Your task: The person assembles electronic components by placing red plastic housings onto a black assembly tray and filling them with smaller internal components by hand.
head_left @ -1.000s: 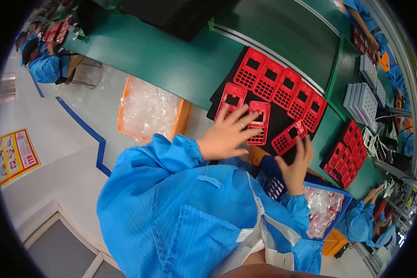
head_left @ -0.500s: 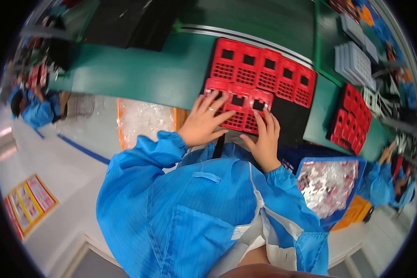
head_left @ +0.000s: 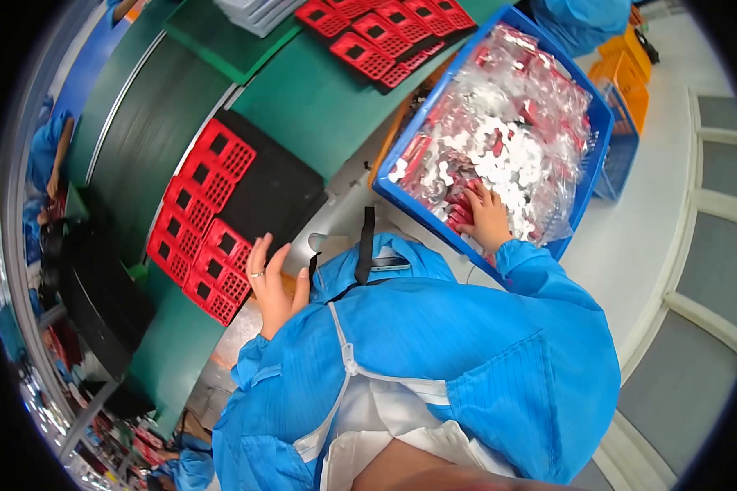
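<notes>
Red plastic frames (head_left: 192,209), each with a square window and a grid of small holes, lie in two rows on a black mat (head_left: 274,180). My left hand (head_left: 273,290), wearing a ring, is just beside the nearest red frame (head_left: 223,255), fingers spread and holding nothing. To the right, a blue bin (head_left: 413,209) is full of clear plastic bags (head_left: 499,106) with red parts inside. My right hand (head_left: 491,221) reaches into its near end, fingers apart and resting on the bagged red parts (head_left: 460,204). No part is visibly gripped.
Another group of red frames (head_left: 377,37) lies farther along the green table (head_left: 303,102). A conveyor belt (head_left: 151,106) runs along the far side. Orange crates (head_left: 626,69) stand beyond the blue bin. Other people in blue work nearby, one sleeve (head_left: 49,143) showing at left.
My view has turned right toward the blue bin. My right hand has left the red frames and gone into the bin. The left hand has come off the frames to their near edge.
</notes>
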Demonstrator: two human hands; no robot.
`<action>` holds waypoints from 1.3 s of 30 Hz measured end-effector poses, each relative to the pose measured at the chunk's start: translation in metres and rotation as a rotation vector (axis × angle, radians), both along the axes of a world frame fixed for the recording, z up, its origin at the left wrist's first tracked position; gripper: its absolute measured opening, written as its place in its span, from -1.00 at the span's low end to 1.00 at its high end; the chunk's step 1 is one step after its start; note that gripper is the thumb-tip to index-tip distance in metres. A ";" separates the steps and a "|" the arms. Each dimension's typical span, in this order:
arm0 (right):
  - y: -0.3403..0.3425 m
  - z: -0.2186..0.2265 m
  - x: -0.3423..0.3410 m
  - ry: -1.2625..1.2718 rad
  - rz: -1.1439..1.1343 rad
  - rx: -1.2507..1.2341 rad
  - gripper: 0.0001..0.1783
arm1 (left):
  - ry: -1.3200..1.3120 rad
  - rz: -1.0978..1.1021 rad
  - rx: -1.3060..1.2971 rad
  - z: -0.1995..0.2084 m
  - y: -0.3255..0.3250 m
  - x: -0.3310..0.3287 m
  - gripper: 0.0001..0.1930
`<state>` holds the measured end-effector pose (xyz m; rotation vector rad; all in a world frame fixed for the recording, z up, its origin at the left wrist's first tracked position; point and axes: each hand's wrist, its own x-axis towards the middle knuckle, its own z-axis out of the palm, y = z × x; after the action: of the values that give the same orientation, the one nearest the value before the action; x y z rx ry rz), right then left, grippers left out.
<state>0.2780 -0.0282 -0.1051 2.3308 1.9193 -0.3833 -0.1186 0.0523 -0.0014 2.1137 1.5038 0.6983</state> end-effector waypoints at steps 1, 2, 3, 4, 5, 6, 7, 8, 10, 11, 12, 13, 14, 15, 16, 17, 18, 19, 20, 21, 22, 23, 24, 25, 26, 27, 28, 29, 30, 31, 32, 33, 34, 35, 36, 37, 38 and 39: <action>0.004 -0.005 0.012 0.083 0.013 -0.013 -0.16 | -0.012 -0.066 -0.029 -0.001 0.003 0.013 -0.53; 0.007 -0.010 0.018 0.115 -0.011 0.008 -0.16 | -0.016 -0.073 -0.072 0.004 0.005 0.030 -0.53; 0.013 -0.011 0.018 0.149 -0.031 0.030 -0.16 | -0.053 -0.087 -0.125 0.005 0.007 0.041 -0.54; 0.018 -0.008 0.018 0.161 -0.097 0.050 -0.16 | -0.064 -0.103 -0.131 0.005 0.008 0.052 -0.56; 0.021 -0.008 0.019 0.174 -0.100 0.046 -0.16 | -0.080 -0.114 -0.136 0.005 0.008 0.061 -0.57; 0.023 -0.008 0.021 0.172 -0.074 0.101 -0.18 | -0.067 -0.114 -0.140 0.005 0.008 0.069 -0.57; 0.026 -0.010 0.021 0.169 -0.047 0.157 -0.21 | -0.093 -0.118 -0.171 0.006 0.009 0.077 -0.59; 0.028 -0.014 0.021 0.121 -0.035 0.139 -0.27 | -0.124 -0.121 -0.202 0.005 0.009 0.086 -0.60; 0.029 -0.013 0.025 0.172 -0.002 0.055 -0.30 | -0.107 -0.169 -0.173 0.010 0.012 0.104 -0.61; 0.030 -0.013 0.026 0.218 0.027 -0.023 -0.33 | -0.093 -0.224 -0.137 0.013 0.014 0.111 -0.62; 0.027 -0.014 0.030 0.236 0.040 -0.065 -0.38 | -0.086 -0.245 -0.132 0.013 0.014 0.116 -0.63; 0.025 -0.018 0.035 0.243 0.041 -0.066 -0.38 | -0.079 -0.244 -0.134 0.013 0.013 0.118 -0.63; 0.026 -0.023 0.041 0.246 0.037 -0.087 -0.38 | -0.089 -0.249 -0.140 0.011 0.012 0.121 -0.62; 0.027 -0.027 0.046 0.247 0.033 -0.109 -0.37 | -0.099 -0.254 -0.147 0.010 0.011 0.123 -0.62; 0.029 -0.032 0.049 0.251 0.034 -0.110 -0.37 | -0.096 -0.252 -0.148 0.011 0.011 0.126 -0.62; 0.032 -0.034 0.050 0.295 0.027 -0.172 -0.37 | -0.098 -0.234 -0.189 0.012 0.011 0.128 -0.61; 0.034 -0.036 0.052 0.338 0.019 -0.234 -0.37 | -0.101 -0.217 -0.230 0.012 0.011 0.131 -0.61; 0.036 -0.038 0.059 0.340 0.020 -0.237 -0.37 | -0.099 -0.215 -0.232 0.012 0.011 0.134 -0.61; 0.041 -0.034 0.066 0.389 0.068 -0.283 -0.38 | -0.122 -0.233 -0.233 0.012 0.010 0.137 -0.61; 0.046 -0.031 0.071 0.438 0.114 -0.331 -0.38 | -0.145 -0.253 -0.233 0.011 0.010 0.140 -0.61; 0.050 -0.027 0.077 0.432 0.101 -0.364 -0.41 | -0.145 -0.252 -0.235 0.009 0.011 0.142 -0.61; 0.052 -0.021 0.079 0.431 0.108 -0.365 -0.41 | -0.160 -0.281 -0.230 0.007 0.012 0.144 -0.61; 0.052 -0.016 0.083 0.452 0.100 -0.307 -0.41 | -0.175 -0.313 -0.225 0.006 0.014 0.146 -0.62; 0.052 -0.010 0.088 0.472 0.090 -0.250 -0.41 | -0.176 -0.311 -0.226 0.004 0.017 0.150 -0.62; 0.054 0.001 0.090 0.494 0.073 -0.200 -0.46 | -0.217 -0.326 -0.287 0.004 0.018 0.154 -0.63; 0.052 0.004 0.100 0.493 0.077 -0.200 -0.46 | -0.261 -0.350 -0.350 0.003 0.019 0.159 -0.64; 0.049 0.005 0.113 0.631 -0.046 -0.089 -0.52 | -0.261 -0.348 -0.349 0.001 0.021 0.165 -0.64; 0.049 0.007 0.119 0.766 -0.168 0.026 -0.58 | -0.322 -0.352 -0.525 -0.002 0.024 0.172 -0.62; 0.052 0.018 0.119 0.763 -0.165 0.028 -0.58 | -0.386 -0.357 -0.701 -0.007 0.027 0.182 -0.60; 0.055 0.032 0.118 0.914 -0.260 0.115 -0.66 | -0.389 -0.357 -0.697 -0.014 0.029 0.195 -0.60; 0.059 0.047 0.114 1.067 -0.350 0.203 -0.73 | -0.489 -0.368 -0.713 -0.020 0.029 0.209 -0.55; 0.064 0.060 0.103 1.071 -0.338 0.203 -0.73 | -0.586 -0.377 -0.727 -0.025 0.028 0.223 -0.49; 0.067 0.074 0.085 1.272 -0.456 0.291 -0.78 | -0.587 -0.378 -0.722 -0.025 0.028 0.238 -0.49; 0.068 0.083 0.065 1.473 -0.573 0.383 -0.82 | -0.734 -0.373 -0.908 -0.024 0.027 0.253 -0.45; 0.069 0.086 0.045 1.514 -0.626 0.509 -0.87 | -0.877 -0.366 -1.092 -0.021 0.027 0.264 -0.41; 0.066 0.087 0.031 1.515 -0.648 0.587 -0.88 | -0.908 -0.420 -1.225 -0.022 0.030 0.269 -0.40; 0.067 0.083 0.028 1.471 -0.650 0.700 -0.88 | -0.903 -0.417 -1.262 -0.017 0.028 0.270 -0.42; 0.067 0.079 0.027 1.426 -0.650 0.809 -0.86 | -0.898 -0.411 -1.299 -0.012 0.027 0.270 -0.43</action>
<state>0.3048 0.0385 -0.0260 3.7436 1.5969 -2.1569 0.1518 0.0790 -0.0131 0.8234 0.6070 0.2579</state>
